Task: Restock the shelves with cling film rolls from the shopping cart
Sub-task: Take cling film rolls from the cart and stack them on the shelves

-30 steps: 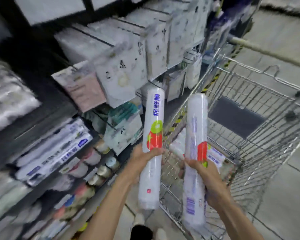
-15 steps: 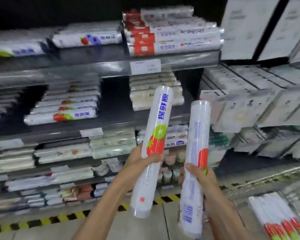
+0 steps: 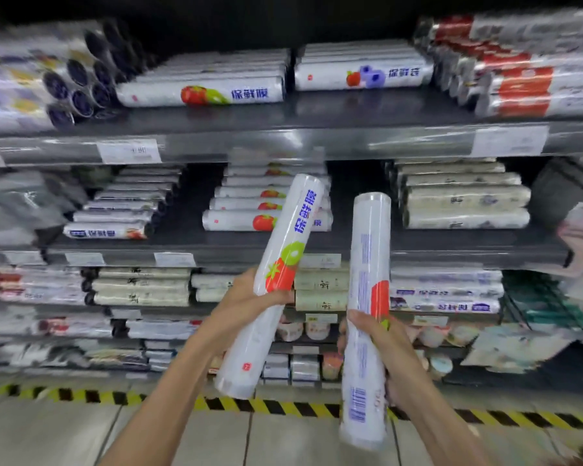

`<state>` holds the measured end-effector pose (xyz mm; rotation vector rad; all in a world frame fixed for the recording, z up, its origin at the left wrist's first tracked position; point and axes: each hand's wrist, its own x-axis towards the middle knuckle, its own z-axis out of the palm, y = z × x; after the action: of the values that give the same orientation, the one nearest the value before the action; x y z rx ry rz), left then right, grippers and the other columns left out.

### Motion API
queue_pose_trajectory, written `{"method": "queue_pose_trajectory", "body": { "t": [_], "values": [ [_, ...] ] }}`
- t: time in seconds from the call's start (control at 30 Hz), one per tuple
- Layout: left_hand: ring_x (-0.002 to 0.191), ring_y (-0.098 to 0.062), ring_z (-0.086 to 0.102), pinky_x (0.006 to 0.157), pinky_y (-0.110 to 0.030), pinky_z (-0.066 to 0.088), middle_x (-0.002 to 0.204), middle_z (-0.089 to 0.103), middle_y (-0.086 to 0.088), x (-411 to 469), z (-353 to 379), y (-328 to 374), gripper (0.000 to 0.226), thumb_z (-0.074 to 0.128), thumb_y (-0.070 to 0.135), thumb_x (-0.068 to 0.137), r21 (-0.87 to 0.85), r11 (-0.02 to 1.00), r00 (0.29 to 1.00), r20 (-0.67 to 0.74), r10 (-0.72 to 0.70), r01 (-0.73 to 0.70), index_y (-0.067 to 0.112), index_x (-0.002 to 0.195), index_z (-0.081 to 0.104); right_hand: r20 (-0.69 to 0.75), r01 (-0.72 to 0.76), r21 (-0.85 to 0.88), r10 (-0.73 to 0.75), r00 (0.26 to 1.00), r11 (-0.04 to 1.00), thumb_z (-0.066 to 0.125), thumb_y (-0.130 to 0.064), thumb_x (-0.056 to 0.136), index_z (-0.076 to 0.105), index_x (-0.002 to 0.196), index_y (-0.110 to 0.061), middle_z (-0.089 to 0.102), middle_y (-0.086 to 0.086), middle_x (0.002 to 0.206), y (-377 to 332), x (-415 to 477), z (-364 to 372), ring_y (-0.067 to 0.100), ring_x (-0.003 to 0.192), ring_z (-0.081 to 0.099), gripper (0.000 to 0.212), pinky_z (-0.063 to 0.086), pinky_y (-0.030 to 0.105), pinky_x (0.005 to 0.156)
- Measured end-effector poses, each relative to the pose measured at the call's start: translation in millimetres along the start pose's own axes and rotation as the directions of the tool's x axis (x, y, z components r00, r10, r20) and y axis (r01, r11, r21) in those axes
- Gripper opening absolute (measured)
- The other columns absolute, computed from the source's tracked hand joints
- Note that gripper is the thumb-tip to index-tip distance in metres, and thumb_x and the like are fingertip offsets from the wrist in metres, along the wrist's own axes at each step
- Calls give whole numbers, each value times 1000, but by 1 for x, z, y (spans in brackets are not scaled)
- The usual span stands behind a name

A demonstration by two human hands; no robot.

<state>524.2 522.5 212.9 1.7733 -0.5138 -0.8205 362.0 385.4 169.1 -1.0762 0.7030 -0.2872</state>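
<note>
Transfer step in hand: left hand (image 3: 246, 299) grips roll 1 (image 3: 292, 227); right hand (image 3: 384, 348) grips roll 2 (image 3: 369, 250). Next move likely calls for laying both flat onto the centre-frame stack (image 3: 246, 203).

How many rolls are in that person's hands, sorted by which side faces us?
White plastic-wrapped cling film roll showing blue lettering, left hand: 1
White plastic-wrapped cling film roll showing barcode, right hand: 1
Total: 2
</note>
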Motion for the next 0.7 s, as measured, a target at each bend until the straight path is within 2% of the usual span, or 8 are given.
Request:
{"method": "queue_pose_trajectory", "body": {
  "t": [0.1,0.2,0.33,0.43,0.5,0.57,0.63,0.7],
  "values": [
    [65,-17,64,59,-27,55,88,67,-12,21,-16,-11,26,72,8,77,-1,1000,1000,-9,8,-8,18,99,60,-5,-12,-37,12,1000,999,84,-30,60,61,95,-2,65,17,70,1,26,13,27,59,63,51,51,37,62],
    [74,-16,65,70,-30,55,96,68,-11,44,-27,-24,31,77,16,75,38,999,999,-45,27,-25,17,102,60,-1,-7,-64,7,1000,998,82,-33,57,59,103,0,66,15,69,3,54,18,24,58,64,61,52,33,56],
    [94,-23,67,82,-42,55,104,68,-7,71,-49,-33,55,78,39,61,65,997,999,-20,34,-33,26,110,58,35,20,-44,-18,999,999,72,-21,71,57,98,1,63,14,65,0,85,26,23,52,62,38,52,31,49],
    [93,-7,62,71,-21,49,112,61,4,88,-63,-34,58,62,37,65,149,986,997,33,74,-79,29,121,51,36,56,-37,-54,998,998,72,-24,67,57,100,2,64,14,68,7,103,26,23,56,62,45,52,30,50],
    [89,-2,62,66,-14,49,114,59,6,99,-70,-38,56,67,25,76,178,973,987,84,135,-148,26,128,47,24,72,-21,-72,997,997,79,-26,62,58,96,2,63,15,69,13,111,26,24,57,62,49,51,30,51],
    [95,-1,62,72,-14,51,117,59,7,112,-76,-43,53,68,12,84,218,952,975,109,193,-213,23,130,46,5,102,-9,-102,995,995,85,-30,58,60,94,1,63,15,70,20,119,24,24,58,62,54,51,31,51],
    [101,-7,62,80,-18,52,116,63,6,125,-82,-46,50,70,15,83,263,924,960,111,257,-278,20,129,50,-11,135,-20,-135,991,991,82,-34,56,60,95,2,64,15,70,27,127,23,24,58,62,58,51,32,52],
    [97,-7,63,80,-18,52,110,65,4,137,-86,-45,44,71,19,84,301,889,939,125,321,-345,19,124,54,-6,175,-19,-175,985,984,86,-40,50,63,90,-1,64,15,70,33,133,23,23,58,62,60,52,32,52]
  ]
}}
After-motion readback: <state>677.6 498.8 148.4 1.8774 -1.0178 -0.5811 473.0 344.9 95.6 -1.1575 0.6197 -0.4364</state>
